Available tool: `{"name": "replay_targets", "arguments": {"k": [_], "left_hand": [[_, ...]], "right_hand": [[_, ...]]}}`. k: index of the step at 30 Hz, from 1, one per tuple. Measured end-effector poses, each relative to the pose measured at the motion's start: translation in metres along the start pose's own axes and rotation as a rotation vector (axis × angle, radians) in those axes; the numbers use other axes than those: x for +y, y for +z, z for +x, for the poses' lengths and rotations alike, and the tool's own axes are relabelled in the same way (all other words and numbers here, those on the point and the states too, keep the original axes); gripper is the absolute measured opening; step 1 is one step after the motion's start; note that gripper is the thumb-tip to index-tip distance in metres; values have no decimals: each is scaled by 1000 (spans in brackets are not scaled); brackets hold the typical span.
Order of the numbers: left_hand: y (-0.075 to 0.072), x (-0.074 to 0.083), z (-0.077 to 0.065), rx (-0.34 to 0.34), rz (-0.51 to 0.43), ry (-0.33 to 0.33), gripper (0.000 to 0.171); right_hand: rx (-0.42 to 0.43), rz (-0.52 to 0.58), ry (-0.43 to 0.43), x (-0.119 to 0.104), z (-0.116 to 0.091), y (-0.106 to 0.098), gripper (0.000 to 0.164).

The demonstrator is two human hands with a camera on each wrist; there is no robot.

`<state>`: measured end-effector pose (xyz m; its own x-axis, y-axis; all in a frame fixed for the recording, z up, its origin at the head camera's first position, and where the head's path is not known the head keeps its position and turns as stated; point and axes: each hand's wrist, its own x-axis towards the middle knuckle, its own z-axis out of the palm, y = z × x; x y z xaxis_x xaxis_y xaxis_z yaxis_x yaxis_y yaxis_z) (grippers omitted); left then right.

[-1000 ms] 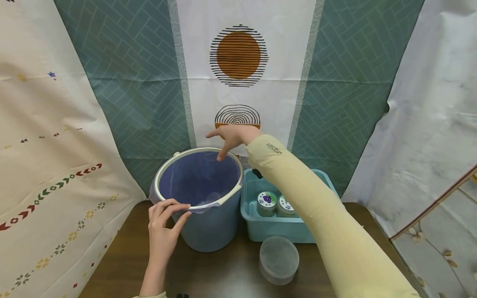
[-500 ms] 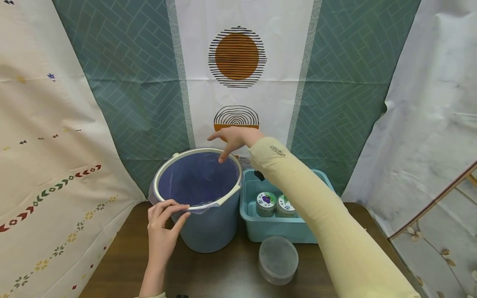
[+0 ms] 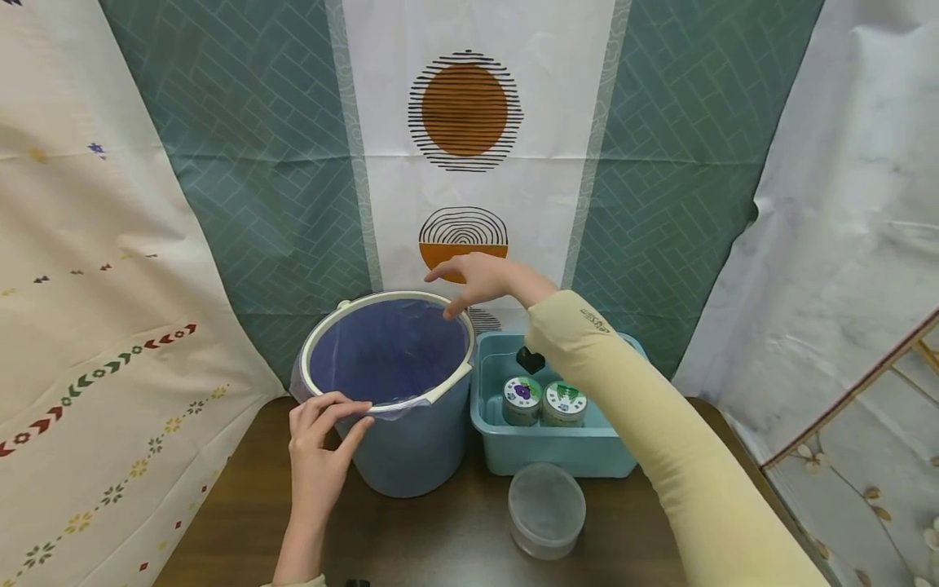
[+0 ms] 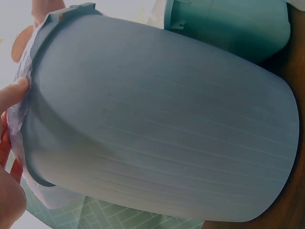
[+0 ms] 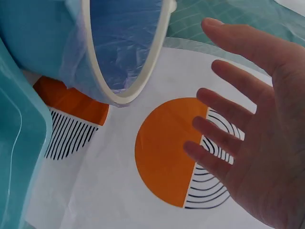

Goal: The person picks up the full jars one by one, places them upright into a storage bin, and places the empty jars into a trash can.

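A blue-grey trash can (image 3: pixel 418 461) stands at the middle left of the table, lined with a translucent purple bag (image 3: pixel 396 342) whose edge hangs over the outside under a cream rim ring (image 3: pixel 317 334). At the near edge my left hand (image 3: pixel 317 452) pinches the rim and bag, its thumb (image 4: pixel 14 93) outside on the plastic and fingers over the top. My right hand (image 3: pixel 487 279), in a cream sleeve, hovers above the can's right rim with fingers spread and loosely bent. In the right wrist view nothing is in that right hand (image 5: pixel 267 114).
Right of the can stands a teal basin (image 3: pixel 506 452) with two round lidded jars (image 3: pixel 522 399) inside. A clear round container (image 3: pixel 546 509) sits in front on the dark wooden table (image 3: pixel 440 542). Patterned cloths (image 3: pixel 279 163) hang behind and at both sides.
My right hand has shifted right, away from over the can's opening, uncovering more of the basin and jars. The left hand keeps its grip on the near rim.
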<state>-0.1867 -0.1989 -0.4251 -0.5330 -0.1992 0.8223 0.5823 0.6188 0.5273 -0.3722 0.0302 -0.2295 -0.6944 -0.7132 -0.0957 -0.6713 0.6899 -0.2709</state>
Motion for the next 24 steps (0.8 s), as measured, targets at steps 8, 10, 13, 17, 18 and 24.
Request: {"name": "replay_targets", "arguments": {"k": [8, 10, 13, 17, 18, 24], "left_hand": [[1, 0, 1, -4, -6, -9, 30], [2, 0, 1, -4, -9, -12, 30], [3, -1, 0, -4, -15, -20, 30], [3, 0, -1, -13, -19, -35, 30], [3, 0, -1, -14, -18, -40, 29], [0, 1, 0, -15, -14, -41, 28]], "right_hand": [[95, -18, -70, 9, -42, 12, 69], [134, -35, -104, 10, -55, 18, 68], [206, -74, -155, 11, -73, 30, 68], [284, -98, -151, 13, -99, 52, 68], [294, -94, -141, 13, -105, 58, 68], [348, -62, -116, 16, -136, 91, 68]]}}
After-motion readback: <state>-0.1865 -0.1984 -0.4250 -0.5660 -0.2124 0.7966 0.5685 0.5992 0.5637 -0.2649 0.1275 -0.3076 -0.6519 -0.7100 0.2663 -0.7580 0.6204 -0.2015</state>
